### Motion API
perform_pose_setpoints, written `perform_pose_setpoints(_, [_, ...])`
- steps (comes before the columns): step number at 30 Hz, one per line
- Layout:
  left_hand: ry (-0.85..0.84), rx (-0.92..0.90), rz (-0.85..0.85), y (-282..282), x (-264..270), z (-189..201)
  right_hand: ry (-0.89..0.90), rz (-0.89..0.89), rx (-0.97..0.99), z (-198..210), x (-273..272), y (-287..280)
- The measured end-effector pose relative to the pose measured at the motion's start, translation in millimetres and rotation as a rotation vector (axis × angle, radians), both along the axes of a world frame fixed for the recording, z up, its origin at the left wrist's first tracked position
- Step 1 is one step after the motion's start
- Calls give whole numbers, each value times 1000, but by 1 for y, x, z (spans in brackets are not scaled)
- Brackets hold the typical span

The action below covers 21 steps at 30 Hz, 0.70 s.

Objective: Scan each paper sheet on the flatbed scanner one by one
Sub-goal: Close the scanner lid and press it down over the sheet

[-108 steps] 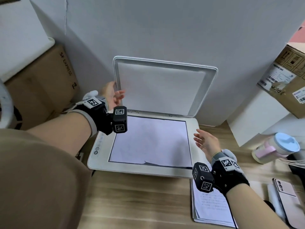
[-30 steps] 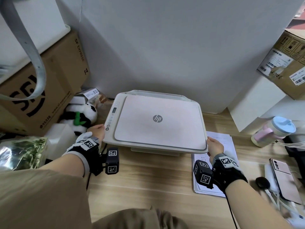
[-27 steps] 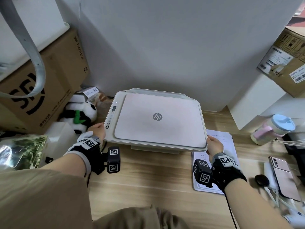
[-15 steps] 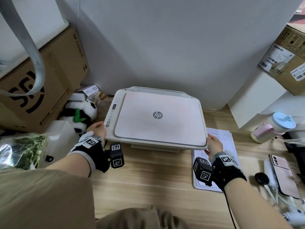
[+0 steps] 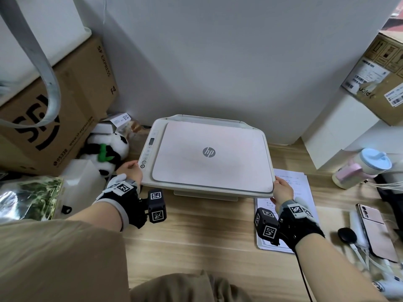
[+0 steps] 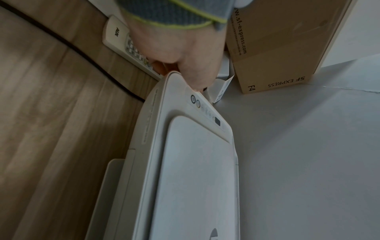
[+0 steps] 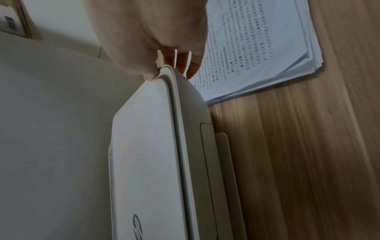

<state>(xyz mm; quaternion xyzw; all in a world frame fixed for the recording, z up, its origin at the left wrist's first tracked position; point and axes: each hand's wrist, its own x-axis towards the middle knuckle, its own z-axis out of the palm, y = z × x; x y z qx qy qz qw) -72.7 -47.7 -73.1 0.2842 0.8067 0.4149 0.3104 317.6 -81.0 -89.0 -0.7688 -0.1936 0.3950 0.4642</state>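
The white HP flatbed scanner (image 5: pixel 209 171) sits on the wooden desk with its lid down, so the glass is hidden. My left hand (image 5: pixel 129 171) grips its front left corner beside the button strip, thumb on top. In the left wrist view the left hand (image 6: pixel 180 53) has its fingers under the edge of the scanner (image 6: pixel 195 162). My right hand (image 5: pixel 282 189) grips the front right corner. The right wrist view shows the right hand (image 7: pixel 156 32) with thumb on the scanner (image 7: pixel 148 146) and fingers below. A stack of printed sheets (image 5: pixel 303 186) lies right of the scanner, partly under my right wrist.
A cardboard box (image 5: pixel 54 118) and a panda plush (image 5: pixel 106 149) crowd the left side. A white box (image 5: pixel 333 131), a pink and blue bottle (image 5: pixel 359 168), a phone (image 5: pixel 375 227) and cables fill the right. A remote control (image 6: pixel 117 37) and a black cable (image 6: pixel 82 53) lie near my left hand.
The lid, open over a sheet on the glass 3.6 s ago, is now down. Both hands have moved to the scanner's front corners and have stayed there for the last second.
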Motion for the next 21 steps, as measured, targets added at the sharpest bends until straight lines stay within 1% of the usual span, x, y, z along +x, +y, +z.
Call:
perform_pose_setpoints(4, [-9, 18, 4, -1, 2, 2, -8, -4, 7, -2, 1, 1])
perform_pose_setpoints(9, [29, -9, -11, -4, 4, 8, -30, -21, 24, -5, -1, 2])
perform_pose_setpoints(16, [6, -26, -43, -1, -1, 6, -42, -16, 12, -4, -1, 3])
perform_pose_setpoints(21, [-2, -33, -37, -1, 1, 7, -55, -5, 5, -6, -1, 3])
